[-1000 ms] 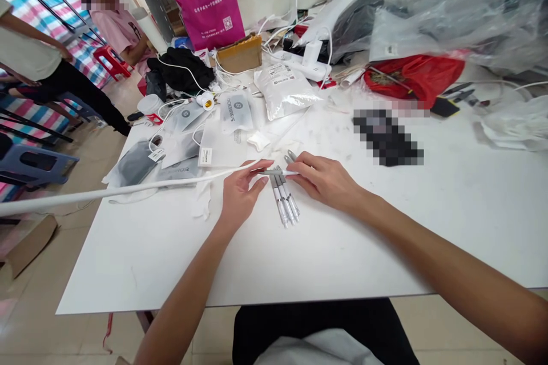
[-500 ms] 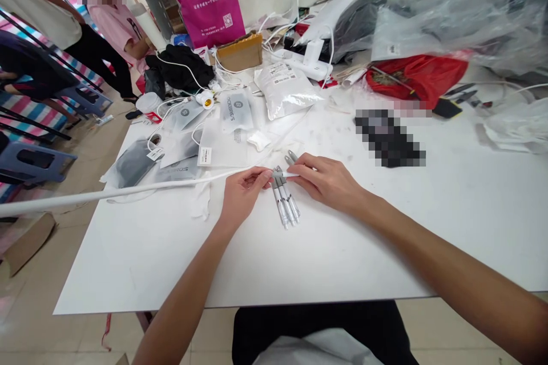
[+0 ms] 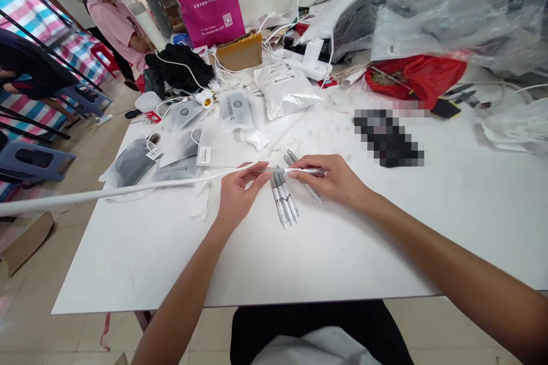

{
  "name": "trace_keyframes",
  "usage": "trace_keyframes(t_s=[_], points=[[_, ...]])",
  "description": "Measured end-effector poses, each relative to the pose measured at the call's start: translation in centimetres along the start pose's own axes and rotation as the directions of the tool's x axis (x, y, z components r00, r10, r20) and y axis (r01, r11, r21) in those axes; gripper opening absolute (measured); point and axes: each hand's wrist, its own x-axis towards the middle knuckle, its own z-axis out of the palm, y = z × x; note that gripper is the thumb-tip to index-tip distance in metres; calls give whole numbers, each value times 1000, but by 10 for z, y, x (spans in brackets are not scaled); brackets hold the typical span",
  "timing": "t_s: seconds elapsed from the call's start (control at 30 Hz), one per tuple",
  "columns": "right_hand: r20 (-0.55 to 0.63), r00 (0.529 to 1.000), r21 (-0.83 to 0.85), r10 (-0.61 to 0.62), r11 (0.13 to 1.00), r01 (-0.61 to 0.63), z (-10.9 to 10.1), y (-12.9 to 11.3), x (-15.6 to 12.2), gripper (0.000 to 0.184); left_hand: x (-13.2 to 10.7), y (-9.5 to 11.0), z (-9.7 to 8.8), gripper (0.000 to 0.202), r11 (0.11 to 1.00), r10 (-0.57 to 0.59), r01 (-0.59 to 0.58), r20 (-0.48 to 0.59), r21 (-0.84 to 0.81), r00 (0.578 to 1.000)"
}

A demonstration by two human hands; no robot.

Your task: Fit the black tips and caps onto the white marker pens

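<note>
A silver-and-white pen (image 3: 303,171) lies level between my hands, above the white table. My left hand (image 3: 242,185) pinches its grey end between thumb and fingers. The fingers of my right hand (image 3: 331,178) are closed on the other end. Under the held pen, several similar pens (image 3: 284,201) lie side by side, pointing toward me. More pens (image 3: 293,156) rest at an angle beside my right hand, partly covered by it.
White table (image 3: 368,251). Plastic pouches (image 3: 177,154) and a stuffed white package (image 3: 282,88) lie behind my hands. A blurred-out dark object (image 3: 387,140) is at right, near a red bag (image 3: 422,80). A white cable (image 3: 128,193) crosses at left. People are in the background.
The held pen now shows at full length between my hands, and my right fingers have shifted along it. One person at the back left has moved mostly out of sight.
</note>
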Motion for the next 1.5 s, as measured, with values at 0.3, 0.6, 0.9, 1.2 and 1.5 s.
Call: trace_keyframes(t_s=[0.3, 0.6, 0.9, 1.2, 1.5], points=[[46, 994, 143, 103, 984, -109, -5, -1, 1, 40, 1, 4, -4, 18, 997, 73, -73, 16, 3, 997], [-55, 975, 640, 218, 757, -133, -3, 8, 8, 40, -2, 0, 0, 18, 997, 79, -79, 5, 23, 997], [-133, 972, 694, 192, 718, -47, -26, 17, 22, 39, -6, 6, 1, 20, 986, 69, -82, 92, 147, 993], [-86, 951, 853, 297, 514, -83, -47, 33, 10, 67, -6, 7, 2, 20, 984, 46, -66, 122, 165, 991], [-70, 947, 875, 314, 476, -93, -45, 21, 7, 67, -6, 5, 4, 22, 979, 49, -74, 136, 191, 990]])
